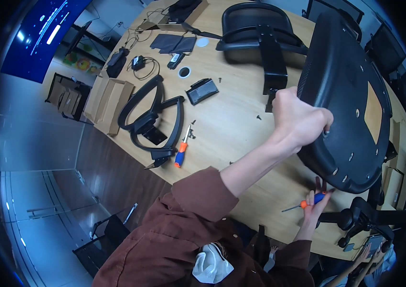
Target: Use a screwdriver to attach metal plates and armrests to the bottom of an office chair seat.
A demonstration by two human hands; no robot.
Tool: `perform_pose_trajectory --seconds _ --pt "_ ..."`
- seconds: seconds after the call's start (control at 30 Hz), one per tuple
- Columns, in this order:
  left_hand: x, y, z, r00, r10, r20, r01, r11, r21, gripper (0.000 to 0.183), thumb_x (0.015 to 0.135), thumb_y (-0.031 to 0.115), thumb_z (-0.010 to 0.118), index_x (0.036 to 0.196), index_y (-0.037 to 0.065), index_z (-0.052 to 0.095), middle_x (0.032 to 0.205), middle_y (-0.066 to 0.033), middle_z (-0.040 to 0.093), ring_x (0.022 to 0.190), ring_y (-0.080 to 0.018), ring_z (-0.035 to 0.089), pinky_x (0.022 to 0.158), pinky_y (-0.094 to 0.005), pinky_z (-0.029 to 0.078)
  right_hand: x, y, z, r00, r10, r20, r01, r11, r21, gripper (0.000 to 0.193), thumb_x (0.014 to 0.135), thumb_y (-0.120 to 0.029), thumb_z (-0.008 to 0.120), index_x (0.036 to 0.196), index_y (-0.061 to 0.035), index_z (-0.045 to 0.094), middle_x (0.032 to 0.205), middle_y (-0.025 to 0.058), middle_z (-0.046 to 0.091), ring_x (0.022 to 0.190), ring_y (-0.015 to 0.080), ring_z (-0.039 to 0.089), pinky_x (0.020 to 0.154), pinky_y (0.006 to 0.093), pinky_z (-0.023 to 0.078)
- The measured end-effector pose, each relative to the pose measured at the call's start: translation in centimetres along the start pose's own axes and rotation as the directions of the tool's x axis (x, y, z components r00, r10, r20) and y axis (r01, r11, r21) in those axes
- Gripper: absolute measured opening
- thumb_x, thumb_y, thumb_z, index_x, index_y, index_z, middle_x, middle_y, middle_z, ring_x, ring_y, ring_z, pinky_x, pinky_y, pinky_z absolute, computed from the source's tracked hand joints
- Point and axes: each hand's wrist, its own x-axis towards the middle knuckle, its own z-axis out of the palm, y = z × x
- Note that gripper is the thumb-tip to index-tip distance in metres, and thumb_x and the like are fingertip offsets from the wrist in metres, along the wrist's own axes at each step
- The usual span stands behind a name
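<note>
A black chair seat [344, 103] stands tilted at the right, its underside with metal-rimmed holes turned partly toward me. My left hand [301, 119] is closed against its near edge, fingertips at a hole; anything pinched there is too small to make out. Just beyond that hand, a black metal bracket [272, 62] runs from the chair backrest [255, 28], which lies on the table. Below the seat, my right hand [315, 203] has its fingers round a screwdriver [315, 198] with a blue and orange handle, its shaft pointing left.
On the wooden table [231, 119] lie black armrests [150, 119], another screwdriver [182, 152], loose screws [192, 135] and a black metal plate [202, 91]. A cardboard box [109, 103] sits at the left edge. A wheeled chair base [356, 217] is at the lower right, near another person's hands [365, 256].
</note>
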Motion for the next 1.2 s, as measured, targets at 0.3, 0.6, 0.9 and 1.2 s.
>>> perform_pose_trajectory --seconds 0.3,0.6,0.9,1.2 --pt "-8.9 4.3 -10.7 0.991 0.125 0.047 -0.120 0.988 -0.099 0.026 0.058 -0.007 0.068 0.083 -0.007 0.065 0.075 -0.0078 0.067 0.066 -0.0125 0.062 0.062 -0.0264 0.051 1.9 -1.2 -5.6 0.923 -0.075 0.378 0.005 0.983 0.183 0.053 0.099 -0.053 0.044 0.129 -0.0106 0.056 0.126 0.0051 0.059 0.102 0.0237 0.051 0.086 0.0418 0.044" --pt "-16.5 -0.3 -21.0 0.994 0.067 -0.091 -0.071 0.997 -0.043 0.038 0.056 -0.010 0.063 0.093 -0.008 0.063 0.084 -0.0078 0.067 0.072 -0.0145 0.062 0.069 -0.0265 0.050 -3.5 0.4 -3.7 0.926 -0.203 0.319 0.178 0.978 0.107 0.083 0.088 -0.065 0.060 0.144 -0.0055 0.045 0.135 0.0118 0.058 0.119 0.0278 0.060 0.101 0.0445 0.050" --pt "-22.2 -10.2 -27.6 0.975 -0.147 -0.165 0.140 0.989 -0.052 0.035 0.057 -0.007 0.059 0.092 -0.004 0.063 0.076 -0.0053 0.063 0.063 -0.0152 0.059 0.063 -0.0272 0.049 -14.1 3.7 -2.3 0.979 -0.166 0.118 0.201 0.879 -0.432 0.025 0.074 -0.022 0.077 0.081 -0.0023 0.063 0.064 0.0024 0.062 0.043 0.0069 0.052 0.037 0.0203 0.038" --pt "-23.4 -18.8 -30.9 0.954 -0.277 -0.114 0.273 0.961 -0.047 0.029 0.057 -0.008 0.061 0.085 -0.003 0.063 0.074 -0.0056 0.064 0.061 -0.0144 0.059 0.062 -0.0284 0.049 -18.2 7.5 -8.5 0.998 -0.059 0.014 0.058 0.875 -0.480 0.015 0.076 -0.014 0.076 0.080 -0.0054 0.064 0.065 -0.0010 0.061 0.045 0.0041 0.050 0.041 0.0187 0.038"
